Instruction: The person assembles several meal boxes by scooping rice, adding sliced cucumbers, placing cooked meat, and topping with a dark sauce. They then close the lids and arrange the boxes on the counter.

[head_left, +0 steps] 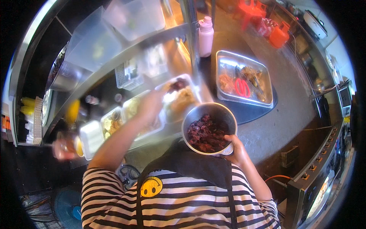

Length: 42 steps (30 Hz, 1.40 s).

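Observation:
My right hand (237, 149) grips the rim of a round metal bowl (187, 142) in front of my chest, thumb over the edge. Dark red, chunky cooked food (206, 133) fills its lower part. My left hand (151, 102) is stretched forward over a row of white takeaway boxes, smeared by motion. Whether it holds anything does not show. Just past its fingers is a box (195, 84) with a dark red portion (178, 84) and a golden-brown portion (183, 98). Another box (108, 121), holding pale and orange-brown food, lies to the left beside an opened white lid (91, 137).
A metal tray (244, 78) with fried-looking food and red-handled tongs (242, 87) stands at the right, near a pink bottle (206, 36). Metal rails (126, 49) cross above the counter. At the far left is a blurred hand (64, 149). Stove knobs (312, 167) line the right side.

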Available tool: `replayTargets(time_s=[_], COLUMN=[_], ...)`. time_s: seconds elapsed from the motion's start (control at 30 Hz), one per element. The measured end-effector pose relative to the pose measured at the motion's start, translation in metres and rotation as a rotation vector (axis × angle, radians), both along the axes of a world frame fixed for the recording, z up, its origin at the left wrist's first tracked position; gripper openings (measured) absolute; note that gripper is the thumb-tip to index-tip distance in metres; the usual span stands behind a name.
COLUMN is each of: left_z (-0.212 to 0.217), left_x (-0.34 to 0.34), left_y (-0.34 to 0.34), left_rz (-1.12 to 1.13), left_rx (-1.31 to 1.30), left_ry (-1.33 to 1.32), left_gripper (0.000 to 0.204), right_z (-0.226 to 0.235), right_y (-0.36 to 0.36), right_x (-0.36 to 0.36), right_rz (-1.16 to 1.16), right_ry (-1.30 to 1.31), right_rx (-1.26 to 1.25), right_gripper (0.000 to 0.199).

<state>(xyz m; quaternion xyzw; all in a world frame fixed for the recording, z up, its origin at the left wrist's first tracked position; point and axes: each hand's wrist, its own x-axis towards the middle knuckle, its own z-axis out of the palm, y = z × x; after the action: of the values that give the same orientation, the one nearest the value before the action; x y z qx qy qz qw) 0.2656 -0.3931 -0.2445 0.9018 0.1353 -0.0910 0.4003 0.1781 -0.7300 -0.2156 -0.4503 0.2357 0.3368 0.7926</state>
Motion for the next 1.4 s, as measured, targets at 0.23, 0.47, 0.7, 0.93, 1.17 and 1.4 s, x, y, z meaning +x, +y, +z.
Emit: replayTargets(time_s=[0.23, 0.47, 0.7, 0.93, 1.17, 1.4], left_z=[-0.002, 0.008, 0.105, 0.086, 0.095, 0.084], left_x=[-0.022, -0.038, -0.068, -0.082, -0.082, -0.102], left_y=[-0.028, -0.026, -0.063, -0.114, -0.109, -0.111], left_rz=[-0.16, -0.293, -0.352, -0.835, -0.88, -1.049], left_rx=[0.783, 0.914, 0.622, 0.721, 0.786, 0.572], left_ry=[-0.342, -0.455, -0.381, -0.587, -0.713, -0.429], left_gripper=[0.054, 0.055, 0.04, 0.03, 0.028, 0.034], right_z=[-0.006, 0.006, -0.011, 0.003, 0.007, 0.002], right_y=[-0.013, -0.013, -0.016, -0.01, -0.005, -0.001], right_x=[-0.005, -0.002, 0.005, 0.007, 0.006, -0.002], right_rz=[0.035, 0.005, 0.007, 0.1, 0.121, 0.116], right_ry=[-0.001, -0.034, -0.101, -0.117, -0.169, -0.217], right_rx=[-0.035, 0.02, 0.083, 0.117, 0.085, 0.094], right_gripper=[0.059, 0.057, 0.057, 0.056, 0.062, 0.061])
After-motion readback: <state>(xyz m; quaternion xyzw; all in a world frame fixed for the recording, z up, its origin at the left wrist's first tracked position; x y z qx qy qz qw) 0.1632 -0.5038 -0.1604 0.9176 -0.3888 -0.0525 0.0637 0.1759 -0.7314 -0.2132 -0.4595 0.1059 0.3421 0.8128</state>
